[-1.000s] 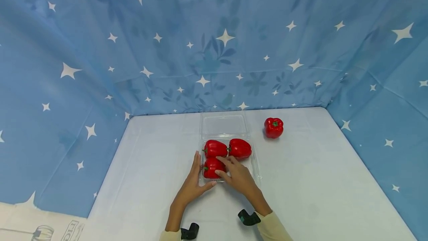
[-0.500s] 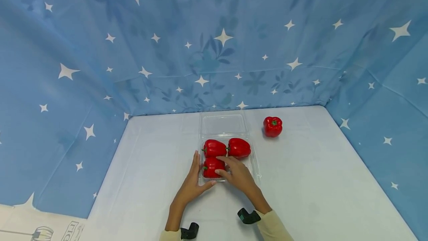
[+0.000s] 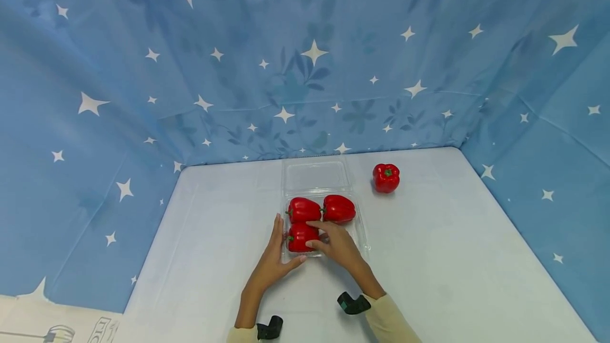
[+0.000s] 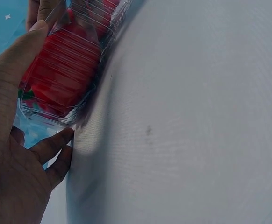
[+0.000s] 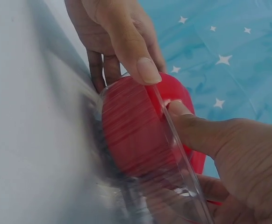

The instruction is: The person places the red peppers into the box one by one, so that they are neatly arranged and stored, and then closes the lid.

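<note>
A clear plastic clamshell container (image 3: 358, 232) lies with its lid (image 3: 316, 174) folded back. Inside are three red bell peppers: one back left (image 3: 303, 210), one back right (image 3: 339, 208) and one front left (image 3: 302, 237). My left hand (image 3: 270, 266) touches the container at its front left corner, fingers straight along the left side, thumb at the front rim. My right hand (image 3: 339, 245) grips the front-left pepper, thumb on its near end. In the right wrist view my right thumb (image 5: 196, 130) presses on that pepper behind the clear wall; the other right fingers are partly hidden.
Another red bell pepper (image 3: 386, 178) stands on the white tabletop (image 3: 452, 237), behind and to the right of the container. A blue curtain with white stars (image 3: 305, 68) surrounds the table at the back and sides. Printed cloth (image 3: 52, 324) shows at the lower left.
The whole head view has shifted slightly. Both hands and the peppers keep their places relative to the container.
</note>
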The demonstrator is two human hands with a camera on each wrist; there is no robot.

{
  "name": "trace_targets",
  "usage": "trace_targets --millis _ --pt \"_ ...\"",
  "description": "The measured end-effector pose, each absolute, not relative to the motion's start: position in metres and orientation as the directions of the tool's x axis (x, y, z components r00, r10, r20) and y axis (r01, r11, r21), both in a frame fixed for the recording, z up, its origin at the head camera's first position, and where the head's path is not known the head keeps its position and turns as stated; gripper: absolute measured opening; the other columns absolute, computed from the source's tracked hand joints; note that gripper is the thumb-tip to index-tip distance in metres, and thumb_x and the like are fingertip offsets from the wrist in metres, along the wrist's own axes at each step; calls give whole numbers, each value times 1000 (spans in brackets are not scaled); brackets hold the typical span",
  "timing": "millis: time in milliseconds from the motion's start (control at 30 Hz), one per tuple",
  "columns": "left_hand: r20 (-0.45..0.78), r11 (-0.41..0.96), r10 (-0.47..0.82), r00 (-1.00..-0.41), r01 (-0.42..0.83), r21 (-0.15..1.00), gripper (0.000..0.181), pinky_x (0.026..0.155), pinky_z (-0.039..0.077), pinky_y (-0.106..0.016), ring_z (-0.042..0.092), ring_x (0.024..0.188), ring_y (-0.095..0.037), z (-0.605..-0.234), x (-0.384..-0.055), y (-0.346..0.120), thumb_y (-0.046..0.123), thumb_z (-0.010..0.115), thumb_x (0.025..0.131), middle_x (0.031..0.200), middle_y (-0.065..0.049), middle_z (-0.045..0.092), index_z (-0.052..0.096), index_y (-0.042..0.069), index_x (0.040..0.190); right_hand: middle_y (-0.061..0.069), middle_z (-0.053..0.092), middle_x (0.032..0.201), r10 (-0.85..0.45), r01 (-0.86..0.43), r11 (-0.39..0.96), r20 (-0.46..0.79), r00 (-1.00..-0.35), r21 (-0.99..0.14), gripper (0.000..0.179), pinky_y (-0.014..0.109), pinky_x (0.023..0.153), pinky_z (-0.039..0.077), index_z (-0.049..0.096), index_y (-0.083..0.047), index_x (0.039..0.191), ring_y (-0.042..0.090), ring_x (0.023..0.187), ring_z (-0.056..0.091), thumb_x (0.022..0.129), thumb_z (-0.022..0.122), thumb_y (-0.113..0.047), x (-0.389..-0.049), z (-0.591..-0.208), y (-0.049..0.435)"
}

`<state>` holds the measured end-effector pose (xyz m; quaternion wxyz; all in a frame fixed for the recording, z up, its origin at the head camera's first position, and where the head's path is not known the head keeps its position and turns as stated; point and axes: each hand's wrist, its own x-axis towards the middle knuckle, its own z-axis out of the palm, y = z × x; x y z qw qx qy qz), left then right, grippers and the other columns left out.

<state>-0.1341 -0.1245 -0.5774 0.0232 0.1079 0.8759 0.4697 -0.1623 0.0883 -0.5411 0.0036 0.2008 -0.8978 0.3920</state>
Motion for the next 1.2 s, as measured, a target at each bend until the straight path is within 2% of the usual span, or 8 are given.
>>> trace_targets --millis 233,367,600,733,867,1000,1200 --pt "71 542 211 -975 177 821 112 114 31 -58 13 152 -30 -577 -135 -125 55 72 81 166 1 -1 2 18 159 13 68 122 -384 -350 562 139 -913 -750 52 33 75 61 62 -13 130 26 91 72 81 79 -18 -164 -537 91" --pt "77 538 213 -974 182 823 111 114 32 -57 14 151 -31 -578 -134 -125 54 73 81 166 0 0 2 17 159 14 66 125 -379 -310 548 99 -920 -777 55 34 76 61 61 -11 131 30 94 71 80 80 -17 -163 -530 96" --pt "79 529 206 -975 179 830 110 112 33 -58 17 150 -34 -580 -133 -125 50 74 81 166 -3 1 3 16 159 16 70 113 -288 -229 544 77 -955 -807 52 39 83 60 64 -8 126 28 96 70 78 82 -16 -169 -513 113" --pt "61 530 202 -977 162 833 110 113 32 -56 16 151 -32 -580 -133 -124 49 74 81 166 -1 1 2 18 159 15 69 115 -224 -177 545 61 -973 -820 51 40 83 60 62 -8 127 28 97 68 81 80 -20 -179 -500 134" --pt "41 536 211 -977 150 831 111 115 31 -53 14 151 -30 -579 -133 -123 48 74 81 166 1 -1 0 19 159 17 66 122 -122 -100 556 39 -992 -825 54 43 81 61 59 -11 130 35 105 66 83 78 -28 -191 -494 162" --pt "35 541 207 -978 144 829 111 115 31 -54 15 151 -30 -577 -133 -123 47 75 81 166 1 -1 0 19 159 21 64 124 34 -30 557 59 -998 -830 54 48 84 59 58 -7 130 39 108 65 86 75 -33 -205 -493 186" --pt "22 543 208 -978 134 829 113 115 31 -54 15 152 -28 -577 -134 -125 52 74 81 166 4 -2 -3 23 158 23 60 124 358 107 479 83 -930 -871 57 52 91 56 55 -1 130 39 110 62 87 74 -33 -227 -504 209"
